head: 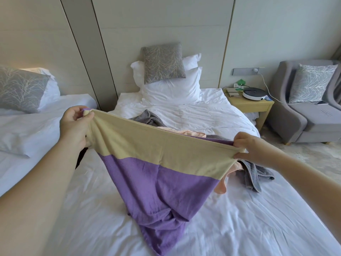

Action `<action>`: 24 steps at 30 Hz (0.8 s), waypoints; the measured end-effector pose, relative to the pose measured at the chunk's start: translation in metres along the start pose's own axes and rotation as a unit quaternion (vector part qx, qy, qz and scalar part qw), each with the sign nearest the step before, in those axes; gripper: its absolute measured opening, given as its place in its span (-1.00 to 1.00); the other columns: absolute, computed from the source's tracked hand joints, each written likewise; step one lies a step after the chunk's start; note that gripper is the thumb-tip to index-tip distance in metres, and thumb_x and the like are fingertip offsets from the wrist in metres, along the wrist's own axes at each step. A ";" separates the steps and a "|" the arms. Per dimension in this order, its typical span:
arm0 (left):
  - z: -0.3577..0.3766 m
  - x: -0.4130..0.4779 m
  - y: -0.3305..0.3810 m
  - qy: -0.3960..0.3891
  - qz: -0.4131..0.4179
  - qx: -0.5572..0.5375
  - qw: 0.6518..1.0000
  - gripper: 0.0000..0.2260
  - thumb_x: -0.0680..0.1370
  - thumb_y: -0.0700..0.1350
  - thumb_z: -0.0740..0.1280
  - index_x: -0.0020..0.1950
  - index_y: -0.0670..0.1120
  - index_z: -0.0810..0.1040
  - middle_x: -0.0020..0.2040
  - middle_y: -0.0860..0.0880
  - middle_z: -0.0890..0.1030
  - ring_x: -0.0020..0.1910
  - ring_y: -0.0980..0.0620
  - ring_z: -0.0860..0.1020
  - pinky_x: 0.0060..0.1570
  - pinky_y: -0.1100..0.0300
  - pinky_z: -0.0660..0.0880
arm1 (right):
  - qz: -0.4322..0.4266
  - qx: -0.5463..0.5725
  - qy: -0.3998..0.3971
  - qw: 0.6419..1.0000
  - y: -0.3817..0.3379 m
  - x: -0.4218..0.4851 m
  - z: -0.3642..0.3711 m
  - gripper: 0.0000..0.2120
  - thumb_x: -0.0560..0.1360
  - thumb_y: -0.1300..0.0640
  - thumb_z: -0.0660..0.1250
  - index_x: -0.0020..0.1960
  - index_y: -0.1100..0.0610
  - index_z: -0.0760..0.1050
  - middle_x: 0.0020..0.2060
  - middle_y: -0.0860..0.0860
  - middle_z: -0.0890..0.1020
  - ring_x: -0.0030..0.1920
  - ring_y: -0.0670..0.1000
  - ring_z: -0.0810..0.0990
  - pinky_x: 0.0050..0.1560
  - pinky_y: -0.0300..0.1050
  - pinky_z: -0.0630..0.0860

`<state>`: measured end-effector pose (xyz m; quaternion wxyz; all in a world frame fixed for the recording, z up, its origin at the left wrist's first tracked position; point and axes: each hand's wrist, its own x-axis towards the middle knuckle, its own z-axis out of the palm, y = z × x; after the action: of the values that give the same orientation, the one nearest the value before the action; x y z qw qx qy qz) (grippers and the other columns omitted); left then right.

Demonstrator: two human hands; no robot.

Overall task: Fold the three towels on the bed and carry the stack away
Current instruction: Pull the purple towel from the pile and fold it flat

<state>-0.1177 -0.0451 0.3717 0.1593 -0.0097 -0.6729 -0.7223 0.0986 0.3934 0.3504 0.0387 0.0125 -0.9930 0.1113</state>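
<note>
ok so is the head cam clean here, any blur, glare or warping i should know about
head view: wide-angle warp bows the wall panel seams and stretches the lower corners; the light is soft and even, with no glare or hard shadows; focus is slightly soft overall, but the purple and cream towel and the left hand and right hand pinching its top edge stay readable.

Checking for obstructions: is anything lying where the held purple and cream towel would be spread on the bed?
Partly. The left hand and right hand pinch the purple and cream towel by its top corners. Behind it the peach towel and grey towel lie crumpled on the bed; nearer, only its own lower end shows.
</note>
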 end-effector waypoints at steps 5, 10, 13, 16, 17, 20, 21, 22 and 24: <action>-0.002 0.008 0.016 -0.006 0.022 0.005 1.000 -0.82 0.46 -0.20 0.40 -0.16 0.10 0.55 -0.07 0.04 0.57 -0.02 0.00 0.53 0.04 0.10 0.47 | 0.027 0.022 0.031 0.999 -0.006 0.008 -0.030 -0.77 0.42 0.01 0.45 -0.17 0.18 0.55 -0.08 0.00 0.50 -0.12 0.06 0.54 0.02 -0.03 0.48; 0.006 0.009 0.028 -0.003 0.030 -0.016 0.999 -0.82 0.47 -0.21 0.38 -0.14 0.09 0.54 -0.01 0.00 0.58 -0.01 0.01 0.53 0.08 0.10 0.46 | 0.166 0.132 0.153 0.965 -0.010 0.023 -0.046 -0.67 0.51 0.02 0.33 -0.25 0.27 0.59 -0.31 0.11 0.63 -0.27 0.11 0.55 -0.23 -0.07 0.44; 0.013 0.005 0.027 -0.011 0.030 -0.027 0.999 -0.81 0.48 -0.23 0.38 -0.15 0.09 0.55 -0.07 0.06 0.59 -0.05 0.04 0.55 0.02 0.17 0.48 | 0.192 0.088 0.139 0.968 -0.011 0.020 -0.035 -0.80 0.35 0.10 0.48 -0.33 0.16 0.53 -0.31 0.07 0.59 -0.23 0.08 0.51 -0.21 -0.06 0.42; 0.014 0.003 0.028 -0.010 0.030 -0.027 0.999 -0.81 0.48 -0.23 0.38 -0.13 0.08 0.54 -0.09 0.06 0.58 -0.06 0.04 0.55 0.03 0.15 0.49 | 0.158 0.078 0.083 0.981 -0.005 0.012 -0.024 -0.83 0.34 0.24 0.41 -0.33 0.00 0.52 -0.21 -0.03 0.55 -0.17 0.05 0.54 -0.05 -0.01 0.52; 0.013 0.002 0.028 -0.009 0.032 -0.025 0.999 -0.81 0.48 -0.24 0.38 -0.13 0.08 0.54 -0.08 0.05 0.58 -0.04 0.02 0.55 0.06 0.13 0.48 | 0.132 0.066 0.053 0.988 -0.002 0.007 -0.021 -0.79 0.36 0.27 0.37 -0.30 -0.04 0.53 -0.17 -0.05 0.54 -0.14 0.01 0.53 -0.01 -0.04 0.50; 0.012 -0.001 0.031 -0.022 0.036 -0.011 0.999 -0.82 0.47 -0.23 0.39 -0.15 0.08 0.54 -0.10 0.07 0.59 -0.06 0.03 0.55 0.03 0.16 0.49 | 0.058 -0.038 -0.057 0.996 0.009 -0.005 -0.010 -0.72 0.45 0.34 0.23 -0.11 0.03 0.62 -0.03 -0.04 0.52 -0.01 0.00 0.50 0.10 -0.09 0.43; 0.015 -0.003 0.033 -0.033 0.040 -0.006 0.999 -0.82 0.46 -0.22 0.39 -0.16 0.08 0.55 -0.11 0.08 0.59 -0.09 0.06 0.56 -0.01 0.19 0.49 | 0.040 -0.070 -0.092 0.993 0.013 -0.009 -0.003 -0.72 0.46 0.36 0.20 -0.05 0.09 0.62 0.02 -0.01 0.50 0.04 0.02 0.49 0.14 -0.09 0.40; 0.018 -0.005 0.035 -0.045 0.044 -0.002 0.998 -0.81 0.46 -0.22 0.39 -0.16 0.09 0.56 -0.12 0.09 0.59 -0.12 0.09 0.56 -0.04 0.21 0.49 | 0.032 -0.090 -0.113 0.989 0.016 -0.012 0.004 -0.73 0.47 0.38 0.19 -0.02 0.14 0.60 0.05 0.02 0.48 0.06 0.05 0.48 0.15 -0.09 0.39; 0.027 -0.009 0.039 -0.062 0.052 0.002 0.997 -0.81 0.47 -0.24 0.39 -0.16 0.08 0.55 -0.13 0.07 0.58 -0.11 0.08 0.55 -0.04 0.19 0.48 | 0.029 -0.104 -0.122 0.987 0.021 -0.018 0.017 -0.75 0.46 0.39 0.18 -0.04 0.17 0.57 0.06 0.02 0.45 0.06 0.08 0.47 0.12 -0.08 0.39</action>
<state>-0.1054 -0.0189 0.4098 0.1550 -0.0895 -0.6812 -0.7099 0.1148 0.4104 0.3280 -0.0851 -0.0073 -0.9963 0.0058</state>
